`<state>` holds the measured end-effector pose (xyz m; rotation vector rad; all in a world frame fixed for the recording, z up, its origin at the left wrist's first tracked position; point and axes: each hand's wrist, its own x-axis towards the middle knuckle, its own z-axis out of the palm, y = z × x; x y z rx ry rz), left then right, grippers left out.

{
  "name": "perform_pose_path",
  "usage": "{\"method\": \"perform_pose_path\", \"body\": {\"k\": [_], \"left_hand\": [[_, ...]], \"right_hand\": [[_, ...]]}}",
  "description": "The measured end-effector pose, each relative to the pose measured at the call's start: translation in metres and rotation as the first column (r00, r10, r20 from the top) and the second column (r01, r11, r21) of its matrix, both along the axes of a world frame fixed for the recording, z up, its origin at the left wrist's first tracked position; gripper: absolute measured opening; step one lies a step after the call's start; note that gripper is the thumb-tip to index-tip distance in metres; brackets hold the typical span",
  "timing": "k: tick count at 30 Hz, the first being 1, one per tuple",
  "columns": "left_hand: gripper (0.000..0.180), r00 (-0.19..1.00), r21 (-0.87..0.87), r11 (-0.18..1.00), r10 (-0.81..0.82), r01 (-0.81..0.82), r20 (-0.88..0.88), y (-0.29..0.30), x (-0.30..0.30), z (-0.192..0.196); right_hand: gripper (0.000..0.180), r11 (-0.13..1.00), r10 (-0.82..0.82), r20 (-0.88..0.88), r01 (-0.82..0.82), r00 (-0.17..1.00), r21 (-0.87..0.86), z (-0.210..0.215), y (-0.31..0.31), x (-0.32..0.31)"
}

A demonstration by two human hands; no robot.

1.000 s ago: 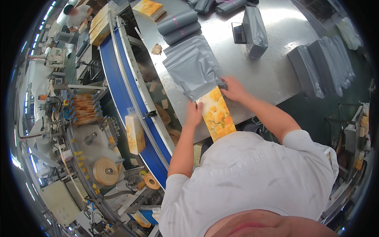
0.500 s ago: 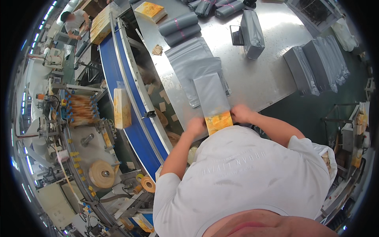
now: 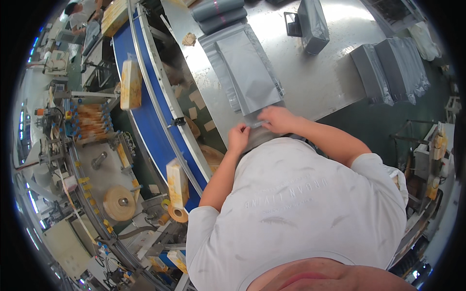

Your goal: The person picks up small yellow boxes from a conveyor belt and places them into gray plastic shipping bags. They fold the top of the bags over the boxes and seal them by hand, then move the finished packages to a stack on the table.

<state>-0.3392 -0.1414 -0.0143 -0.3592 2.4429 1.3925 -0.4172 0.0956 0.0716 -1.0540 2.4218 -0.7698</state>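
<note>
A grey plastic bag (image 3: 250,80), bulging with something inside, lies at the table's near edge in front of my body. At its near end, my left hand (image 3: 238,137) pinches the left side of the bag's loose mouth between thumb and fingers. My right hand (image 3: 277,120) lies across the right side of that end, fingers curled onto the same film. The bag's contents are covered. Beneath it is a stack of flat grey bags (image 3: 213,60), partly hidden by the filled one.
Left of the table, a blue conveyor belt (image 3: 148,127) carries yellow-orange packs (image 3: 131,86). Rolled grey bags (image 3: 221,18) lie farther back. One filled grey pack (image 3: 313,29) stands near a small black frame (image 3: 292,25); several more (image 3: 371,72) line the right edge. A person (image 3: 77,20) works far left.
The yellow-orange pack that stuck out of the grey bag is now covered by it. Both hands have moved up and closer together at the bag's mouth. Packs on the conveyor have shifted.
</note>
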Motion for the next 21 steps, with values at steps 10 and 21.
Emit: {"method": "perform_pose_path", "body": {"k": [10,21], "left_hand": [[0.015,0.978,-0.002,1.0,-0.022,0.022,-0.206,0.001,0.004,0.013],[0.032,0.837,-0.325,0.938,-0.27,0.118,-0.477,-0.007,0.003,0.053]], "right_hand": [[0.011,0.991,-0.08,0.116,0.092,0.99,-0.096,-0.038,-0.047,0.004],[0.013,0.49,-0.468,0.295,-0.033,0.833,0.871,-0.061,0.299,0.154]]}}
